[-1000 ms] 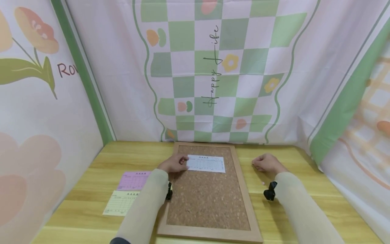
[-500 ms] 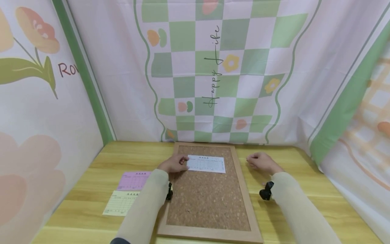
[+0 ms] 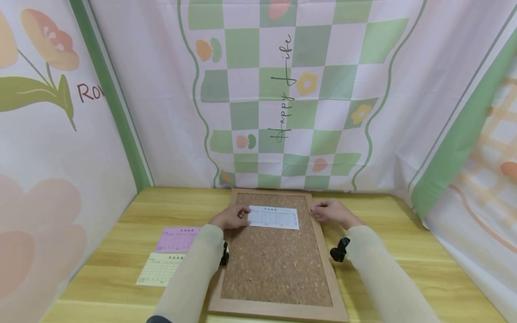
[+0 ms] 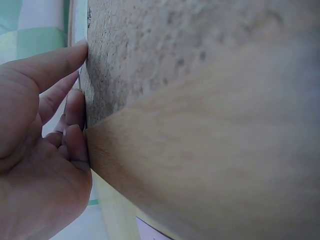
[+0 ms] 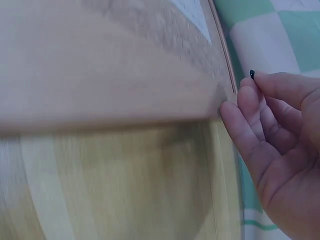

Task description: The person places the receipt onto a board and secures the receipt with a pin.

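A white printed form (image 3: 274,218) lies near the top of the wood-framed cork board (image 3: 272,269). My left hand (image 3: 233,216) touches the form's left edge, its thumb and a finger spread toward the two corners; the other fingers curl under in the left wrist view. Over the board's right frame strip is my right hand (image 3: 333,212), to the right of the form. Between thumb and index finger it pinches a small black pin (image 5: 252,74), of which only the dark end shows. Its other fingers are bent near the frame's edge.
On the table (image 3: 387,278) left of the board lie a pink form (image 3: 175,239) and a pale yellow form (image 3: 155,269), partly covered by the left sleeve. A patterned curtain (image 3: 282,112) hangs right behind the board's far edge.
My right hand has moved left from the table to above the board's right frame strip. The left hand and the white form have stayed in place.
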A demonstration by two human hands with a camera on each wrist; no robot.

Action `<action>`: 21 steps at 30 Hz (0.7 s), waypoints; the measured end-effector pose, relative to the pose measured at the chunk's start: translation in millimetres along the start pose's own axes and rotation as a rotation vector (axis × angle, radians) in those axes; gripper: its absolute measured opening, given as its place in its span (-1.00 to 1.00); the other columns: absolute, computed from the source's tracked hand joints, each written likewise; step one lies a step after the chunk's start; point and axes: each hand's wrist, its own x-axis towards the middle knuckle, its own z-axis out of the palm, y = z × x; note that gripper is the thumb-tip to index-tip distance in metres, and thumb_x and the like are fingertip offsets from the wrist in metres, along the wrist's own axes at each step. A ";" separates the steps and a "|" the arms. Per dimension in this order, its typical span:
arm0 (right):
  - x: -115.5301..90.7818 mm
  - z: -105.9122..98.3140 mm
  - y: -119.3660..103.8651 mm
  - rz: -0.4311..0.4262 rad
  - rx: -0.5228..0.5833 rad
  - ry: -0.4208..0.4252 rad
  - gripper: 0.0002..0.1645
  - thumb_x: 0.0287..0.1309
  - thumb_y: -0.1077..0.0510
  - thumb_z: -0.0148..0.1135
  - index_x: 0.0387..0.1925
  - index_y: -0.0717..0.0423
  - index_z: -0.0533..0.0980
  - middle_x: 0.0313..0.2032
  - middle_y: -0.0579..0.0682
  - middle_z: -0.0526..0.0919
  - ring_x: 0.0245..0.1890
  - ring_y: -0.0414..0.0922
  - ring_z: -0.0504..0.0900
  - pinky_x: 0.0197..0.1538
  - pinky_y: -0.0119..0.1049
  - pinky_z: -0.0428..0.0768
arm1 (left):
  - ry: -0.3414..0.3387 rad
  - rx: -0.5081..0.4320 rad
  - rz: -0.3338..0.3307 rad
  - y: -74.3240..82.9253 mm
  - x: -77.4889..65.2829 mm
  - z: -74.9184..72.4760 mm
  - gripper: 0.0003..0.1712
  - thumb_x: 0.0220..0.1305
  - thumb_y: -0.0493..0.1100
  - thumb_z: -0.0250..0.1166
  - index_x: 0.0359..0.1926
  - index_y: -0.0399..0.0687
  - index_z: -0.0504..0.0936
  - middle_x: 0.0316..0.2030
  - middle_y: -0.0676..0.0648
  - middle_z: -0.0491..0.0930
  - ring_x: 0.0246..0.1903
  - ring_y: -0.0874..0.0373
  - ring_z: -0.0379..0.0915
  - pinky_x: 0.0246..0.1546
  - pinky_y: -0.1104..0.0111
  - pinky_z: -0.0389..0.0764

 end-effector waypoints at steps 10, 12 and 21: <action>18.3 21.6 -6.1 0.006 0.094 -0.014 -0.58 0.42 0.22 0.16 0.09 0.55 0.48 -0.10 0.27 0.64 -0.20 -0.11 0.61 -0.06 -0.18 0.66 | 0.013 0.016 0.003 0.5 -2.5 -0.2 -0.57 0.32 -0.32 0.31 0.18 -0.33 0.50 -0.30 -0.06 0.34 -0.27 0.14 0.22 -0.17 0.32 0.31; 21.8 26.2 -7.6 0.019 0.102 -0.018 -0.57 0.43 0.21 0.15 0.11 0.55 0.48 -0.09 0.25 0.65 -0.18 -0.11 0.63 -0.05 -0.18 0.65 | 0.012 0.020 0.003 0.5 -2.5 0.0 -0.57 0.33 -0.32 0.31 0.18 -0.33 0.50 -0.30 -0.05 0.34 -0.27 0.15 0.22 -0.17 0.32 0.30; 30.6 44.7 -14.6 0.035 0.116 -0.029 -0.60 0.43 0.24 0.13 0.12 0.51 0.51 -0.19 0.15 0.68 -0.24 -0.16 0.64 -0.13 -0.22 0.67 | 0.008 0.012 0.003 4.5 -3.2 -0.7 -0.56 0.33 -0.32 0.30 0.20 -0.35 0.49 -0.31 -0.07 0.34 -0.29 0.15 0.21 -0.17 0.33 0.30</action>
